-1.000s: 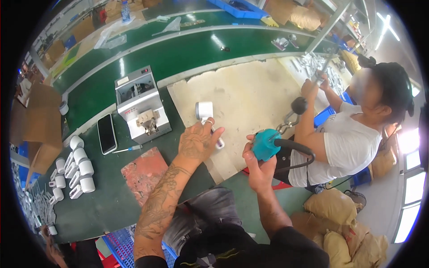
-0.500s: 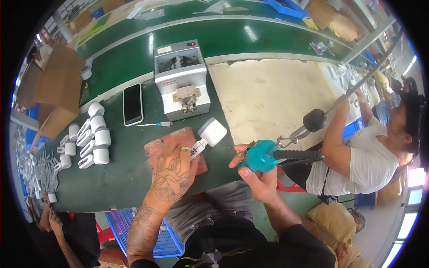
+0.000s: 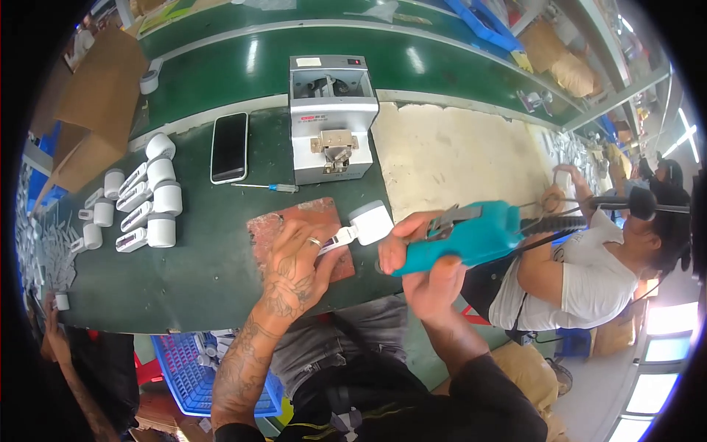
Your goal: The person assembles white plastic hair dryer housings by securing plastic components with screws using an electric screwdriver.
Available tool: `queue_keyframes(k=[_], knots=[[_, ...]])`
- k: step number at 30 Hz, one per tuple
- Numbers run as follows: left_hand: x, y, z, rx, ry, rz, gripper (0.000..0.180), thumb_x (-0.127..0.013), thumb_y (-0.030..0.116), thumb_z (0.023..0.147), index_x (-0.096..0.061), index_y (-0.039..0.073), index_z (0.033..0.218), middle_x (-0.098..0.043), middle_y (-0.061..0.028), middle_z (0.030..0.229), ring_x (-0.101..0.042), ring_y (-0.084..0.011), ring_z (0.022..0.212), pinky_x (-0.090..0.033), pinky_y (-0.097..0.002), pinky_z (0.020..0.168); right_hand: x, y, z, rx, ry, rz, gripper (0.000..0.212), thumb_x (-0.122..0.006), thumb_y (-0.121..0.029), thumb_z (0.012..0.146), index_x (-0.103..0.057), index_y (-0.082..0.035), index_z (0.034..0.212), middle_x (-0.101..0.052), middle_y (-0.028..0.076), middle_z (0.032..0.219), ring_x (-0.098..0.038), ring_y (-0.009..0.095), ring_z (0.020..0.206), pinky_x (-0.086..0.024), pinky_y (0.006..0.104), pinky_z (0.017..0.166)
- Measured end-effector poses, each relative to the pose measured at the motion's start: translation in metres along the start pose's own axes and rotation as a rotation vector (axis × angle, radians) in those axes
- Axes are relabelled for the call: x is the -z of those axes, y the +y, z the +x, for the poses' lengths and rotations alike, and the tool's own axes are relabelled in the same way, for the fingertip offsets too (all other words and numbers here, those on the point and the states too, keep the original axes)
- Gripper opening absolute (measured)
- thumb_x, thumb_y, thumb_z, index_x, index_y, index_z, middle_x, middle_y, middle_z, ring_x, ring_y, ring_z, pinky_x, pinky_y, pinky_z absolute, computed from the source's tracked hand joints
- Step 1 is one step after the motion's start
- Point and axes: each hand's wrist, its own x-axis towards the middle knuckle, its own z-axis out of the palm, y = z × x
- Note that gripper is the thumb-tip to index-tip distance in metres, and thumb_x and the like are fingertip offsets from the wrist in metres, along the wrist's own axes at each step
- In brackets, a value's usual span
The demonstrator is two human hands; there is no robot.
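My left hand (image 3: pixel 291 269) is closed on the handle of a white device with a round cylindrical head (image 3: pixel 372 222). It pins that handle against a worn red block (image 3: pixel 320 209) on the green bench. My right hand (image 3: pixel 433 289) grips a teal electric screwdriver (image 3: pixel 479 234) that hangs from a cable with a black ball on it. The tool lies nearly level, its front end toward the white device; the bit is hidden by my fingers. Left of the block stand several similar white devices (image 3: pixel 162 199) in a row.
A grey machine (image 3: pixel 331 121) stands behind the block, with a phone (image 3: pixel 230 147) and a small blue-handled screwdriver (image 3: pixel 276 187) beside it. A cardboard sheet (image 3: pixel 456 151) covers the bench at right, where a co-worker (image 3: pixel 589 265) sits. A blue basket (image 3: pixel 184 383) is below the bench edge.
The teal screwdriver has swung from pointing away to lying more sideways, its body now fully seen. My left hand still holds the white device on the block. The view has shifted slightly.
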Motion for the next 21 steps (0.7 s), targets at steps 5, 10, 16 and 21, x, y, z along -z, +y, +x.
queue_keyframes(k=[5, 10, 16, 21], knots=[[0.014, -0.011, 0.015, 0.058, -0.084, -0.086, 0.027, -0.078, 0.017, 0.086, -0.073, 0.005, 0.110, -0.072, -0.0086, 0.101, -0.062, -0.0313, 0.102, -0.051, -0.0452, 0.090, -0.009, 0.022, 0.061, 0.112, -0.019, 0.129, 0.072, -0.058, -0.070, 0.096, -0.057, 0.000, 0.110, -0.055, 0.007, 0.072, -0.053, 0.018, 0.062, -0.044, 0.0324, 0.058], [0.019, -0.019, 0.018, 0.078, -0.112, 0.142, 0.029, -0.073, 0.025, 0.092, -0.075, 0.012, 0.117, -0.069, -0.0045, 0.104, -0.057, -0.0282, 0.108, -0.045, -0.0457, 0.094, -0.030, 0.041, 0.122, 0.186, 0.031, -0.126, 0.063, -0.059, -0.061, 0.100, -0.059, 0.001, 0.108, -0.057, 0.006, 0.074, -0.056, 0.017, 0.064, -0.047, 0.0310, 0.059], [0.013, -0.027, 0.015, 0.077, -0.087, 0.127, 0.028, -0.070, 0.025, 0.094, -0.075, 0.015, 0.120, -0.067, -0.0034, 0.107, -0.057, -0.0271, 0.107, -0.044, -0.0460, 0.094, -0.027, 0.069, 0.148, 0.306, -0.041, -0.191, 0.050, -0.059, -0.048, 0.105, -0.058, 0.002, 0.105, -0.057, 0.006, 0.073, -0.057, 0.016, 0.066, -0.049, 0.0318, 0.061], [0.010, -0.025, 0.019, 0.080, -0.102, 0.110, 0.027, -0.069, 0.024, 0.095, -0.075, 0.014, 0.119, -0.066, -0.0029, 0.107, -0.058, -0.0270, 0.106, -0.045, -0.0484, 0.093, -0.021, 0.074, 0.150, 0.255, -0.048, -0.202, 0.047, -0.059, -0.046, 0.106, -0.057, 0.002, 0.103, -0.056, 0.006, 0.071, -0.057, 0.016, 0.063, -0.049, 0.0314, 0.060]])
